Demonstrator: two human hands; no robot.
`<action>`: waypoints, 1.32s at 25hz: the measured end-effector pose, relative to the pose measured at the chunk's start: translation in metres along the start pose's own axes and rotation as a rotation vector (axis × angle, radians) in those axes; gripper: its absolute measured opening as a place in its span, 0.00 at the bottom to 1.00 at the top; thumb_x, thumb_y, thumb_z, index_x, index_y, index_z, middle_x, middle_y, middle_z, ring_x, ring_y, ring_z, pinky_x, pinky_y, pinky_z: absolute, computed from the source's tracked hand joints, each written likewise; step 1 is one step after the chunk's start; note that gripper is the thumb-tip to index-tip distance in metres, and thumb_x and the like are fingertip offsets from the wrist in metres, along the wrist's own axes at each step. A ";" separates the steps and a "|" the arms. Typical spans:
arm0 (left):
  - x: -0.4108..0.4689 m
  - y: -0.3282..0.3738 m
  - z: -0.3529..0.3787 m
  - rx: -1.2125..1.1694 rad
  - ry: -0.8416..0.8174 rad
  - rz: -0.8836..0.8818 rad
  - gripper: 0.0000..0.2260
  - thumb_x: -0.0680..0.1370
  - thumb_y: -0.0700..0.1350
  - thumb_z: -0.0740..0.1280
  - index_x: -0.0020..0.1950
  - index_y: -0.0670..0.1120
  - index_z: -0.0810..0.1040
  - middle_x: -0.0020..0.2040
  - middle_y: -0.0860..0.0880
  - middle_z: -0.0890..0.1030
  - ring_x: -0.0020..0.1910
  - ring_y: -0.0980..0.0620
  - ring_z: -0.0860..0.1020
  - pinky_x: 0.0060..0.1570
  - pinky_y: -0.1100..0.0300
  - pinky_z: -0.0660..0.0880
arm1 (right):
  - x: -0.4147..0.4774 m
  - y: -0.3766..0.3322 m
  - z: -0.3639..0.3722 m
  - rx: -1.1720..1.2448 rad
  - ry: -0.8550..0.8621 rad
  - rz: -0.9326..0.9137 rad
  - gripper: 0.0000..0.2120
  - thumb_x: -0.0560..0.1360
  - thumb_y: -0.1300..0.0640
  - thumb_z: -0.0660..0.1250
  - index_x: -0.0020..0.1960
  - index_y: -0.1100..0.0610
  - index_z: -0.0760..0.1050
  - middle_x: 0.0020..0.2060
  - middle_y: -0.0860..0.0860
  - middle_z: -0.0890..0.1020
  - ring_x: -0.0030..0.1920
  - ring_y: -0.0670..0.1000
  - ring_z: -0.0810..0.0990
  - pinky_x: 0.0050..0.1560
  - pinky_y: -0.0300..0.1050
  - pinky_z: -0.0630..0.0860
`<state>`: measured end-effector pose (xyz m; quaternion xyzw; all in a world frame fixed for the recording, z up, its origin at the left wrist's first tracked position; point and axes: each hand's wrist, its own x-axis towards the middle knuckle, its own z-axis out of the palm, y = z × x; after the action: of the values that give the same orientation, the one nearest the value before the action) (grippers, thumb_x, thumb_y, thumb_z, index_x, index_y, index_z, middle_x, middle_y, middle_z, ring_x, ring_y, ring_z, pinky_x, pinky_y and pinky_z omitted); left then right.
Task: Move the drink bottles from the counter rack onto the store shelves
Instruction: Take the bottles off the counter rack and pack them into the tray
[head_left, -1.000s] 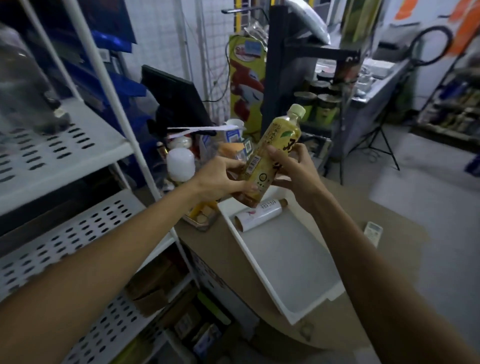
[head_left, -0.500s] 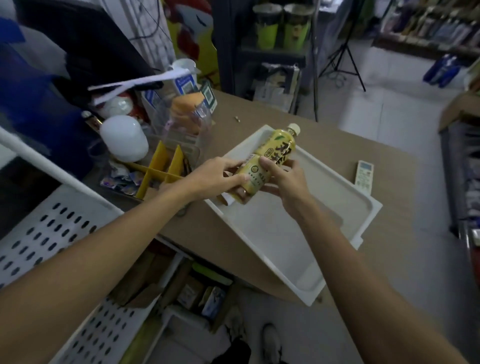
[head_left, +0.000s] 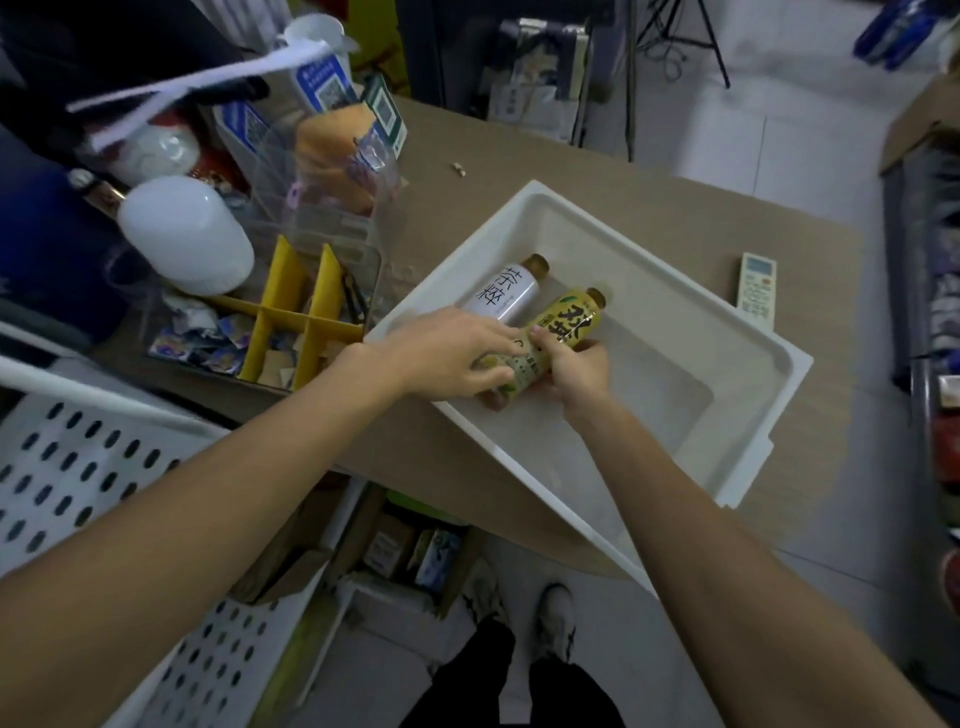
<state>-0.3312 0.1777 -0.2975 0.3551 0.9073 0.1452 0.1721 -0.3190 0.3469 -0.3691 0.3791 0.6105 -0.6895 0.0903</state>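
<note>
- The yellow tea bottle (head_left: 569, 325) lies almost flat inside the white plastic tray (head_left: 754, 335), with its brown cap pointing away from the person.
- A white tea bottle (head_left: 506, 291) lies just beside it on the left, parallel to it and seemingly touching it.
- The left grip (head_left: 447, 348) covers the lower part of the yellow bottle, with its fingers curled over the label.
- The right grip (head_left: 576, 371) holds the same bottle from the other side, thumb on top and fingers underneath.
- The tray stands on the brown table (head_left: 623, 208), and a remote control (head_left: 757, 291) lies near its far rim.
- I judge that the step in hand is the pick-up of the yellow bottle. Both bottles are in the tray, so none is on a shelf yet.
- The next move should raise the bottle clear of the tray wall and carry it to the perforated white shelf (head_left: 78, 467) at the left. One grip may be enough, and there the bottle should be stood upright.
- The white bottle could roll once its neighbour leaves.
</note>
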 end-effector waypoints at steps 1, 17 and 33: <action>0.002 -0.002 0.004 0.058 -0.044 0.017 0.19 0.79 0.57 0.61 0.68 0.53 0.75 0.71 0.53 0.72 0.72 0.49 0.67 0.70 0.49 0.61 | 0.004 0.002 0.002 -0.042 0.014 -0.005 0.28 0.67 0.55 0.80 0.60 0.65 0.73 0.52 0.59 0.83 0.49 0.57 0.84 0.47 0.54 0.83; 0.002 -0.010 0.006 0.037 -0.007 -0.138 0.14 0.78 0.54 0.61 0.59 0.52 0.80 0.58 0.50 0.80 0.58 0.48 0.77 0.55 0.51 0.74 | -0.019 -0.040 -0.003 -0.388 -0.185 0.106 0.14 0.77 0.49 0.68 0.55 0.57 0.72 0.49 0.55 0.78 0.47 0.56 0.78 0.43 0.52 0.79; -0.096 0.093 -0.121 -0.058 0.334 -0.480 0.12 0.80 0.51 0.62 0.59 0.51 0.81 0.51 0.56 0.80 0.46 0.60 0.76 0.44 0.63 0.70 | -0.124 -0.167 -0.019 -1.252 -0.703 -1.036 0.16 0.75 0.45 0.70 0.58 0.52 0.78 0.53 0.51 0.81 0.51 0.49 0.80 0.52 0.48 0.79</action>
<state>-0.2605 0.1598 -0.1329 0.0965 0.9766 0.1829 0.0599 -0.3224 0.3620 -0.1606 -0.2979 0.9079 -0.2599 0.1397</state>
